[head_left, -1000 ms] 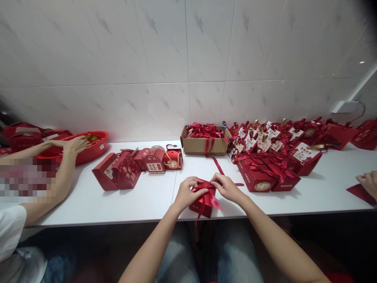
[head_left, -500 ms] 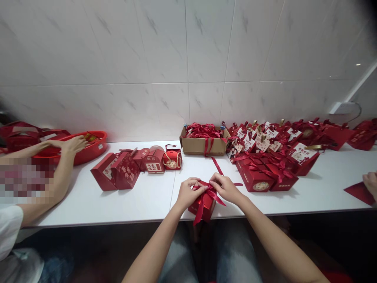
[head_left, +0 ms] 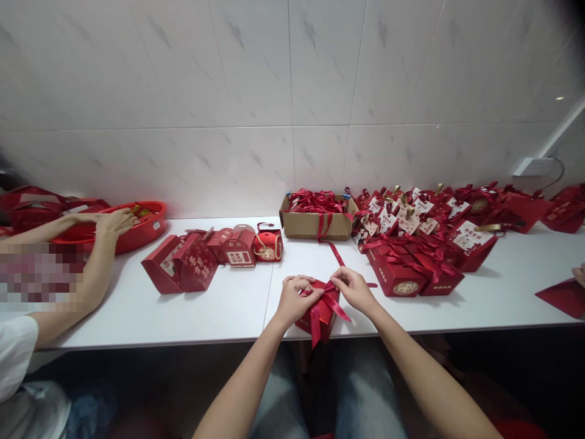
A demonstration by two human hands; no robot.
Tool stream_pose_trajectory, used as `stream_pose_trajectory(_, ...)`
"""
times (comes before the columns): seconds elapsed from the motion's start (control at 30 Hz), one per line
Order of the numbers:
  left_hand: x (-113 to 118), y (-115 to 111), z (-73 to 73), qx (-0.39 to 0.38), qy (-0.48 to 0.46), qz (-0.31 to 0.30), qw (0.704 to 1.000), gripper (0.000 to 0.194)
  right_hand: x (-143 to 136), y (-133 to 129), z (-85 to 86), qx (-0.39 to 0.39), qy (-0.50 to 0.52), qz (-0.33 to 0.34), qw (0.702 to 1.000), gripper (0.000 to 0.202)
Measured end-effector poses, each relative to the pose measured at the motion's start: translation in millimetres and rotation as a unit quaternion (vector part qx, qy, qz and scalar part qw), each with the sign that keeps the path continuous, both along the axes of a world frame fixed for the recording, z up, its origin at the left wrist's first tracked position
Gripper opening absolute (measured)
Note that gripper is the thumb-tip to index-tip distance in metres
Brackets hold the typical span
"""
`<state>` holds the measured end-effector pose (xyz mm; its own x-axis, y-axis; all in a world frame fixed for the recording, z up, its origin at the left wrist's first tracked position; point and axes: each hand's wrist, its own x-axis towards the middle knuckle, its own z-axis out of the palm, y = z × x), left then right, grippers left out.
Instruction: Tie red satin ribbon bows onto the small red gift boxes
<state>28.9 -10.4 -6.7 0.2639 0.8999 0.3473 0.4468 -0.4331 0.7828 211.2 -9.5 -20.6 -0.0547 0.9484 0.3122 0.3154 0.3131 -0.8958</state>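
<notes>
At the far left, a co-worker's hands (head_left: 112, 222) reach into a red basin (head_left: 137, 236) that holds small packets, with red bags beside it at the back. To its right on the white table (head_left: 233, 308), two red slant-sided boxes (head_left: 178, 265) stand side by side, and a row of smaller red boxes (head_left: 240, 249) sits just behind them to the right.

Near the table's front edge, the left hand (head_left: 295, 300) holds the ribbon (head_left: 316, 323) in its fingers at the left side of the red gift box (head_left: 323, 314). Behind, a cardboard box (head_left: 311, 227) is full of loose red ribbons, one trailing forward over its front onto the table. The right hand (head_left: 354, 289) pinches the ribbon at the top right of the gift box.

Farther right, finished-looking red boxes (head_left: 406, 268) with bows stand before a crowd of tagged ones. At the far right edge, another person's hand (head_left: 579, 275) touches a red folded piece (head_left: 560, 297).
</notes>
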Motion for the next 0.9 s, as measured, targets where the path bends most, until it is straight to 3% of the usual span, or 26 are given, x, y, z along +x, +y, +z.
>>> stream_pose_trajectory(0.47, 3.3, -4.2, -1.1, 0.009, -0.011, 0.014, 1.0, 0.044, -0.5, -10.6, -12.1, 0.014, 0.072, -0.03, 0.997, 0.021)
stream_pose_trajectory(0.73, 3.3, 1.8, -1.3, 0.034, 0.035, -0.009, 0.999, 0.038, 14.4, -19.7, 8.4, -0.012, -0.025, 0.108, 0.994, 0.024)
stream_pose_trajectory(0.9, -1.9, 3.3, 2.5, 0.04, 0.053, -0.027, 0.997, 0.033, 15.5, -26.2, 17.4, -0.041, -0.091, 0.147, 0.984, 0.032)
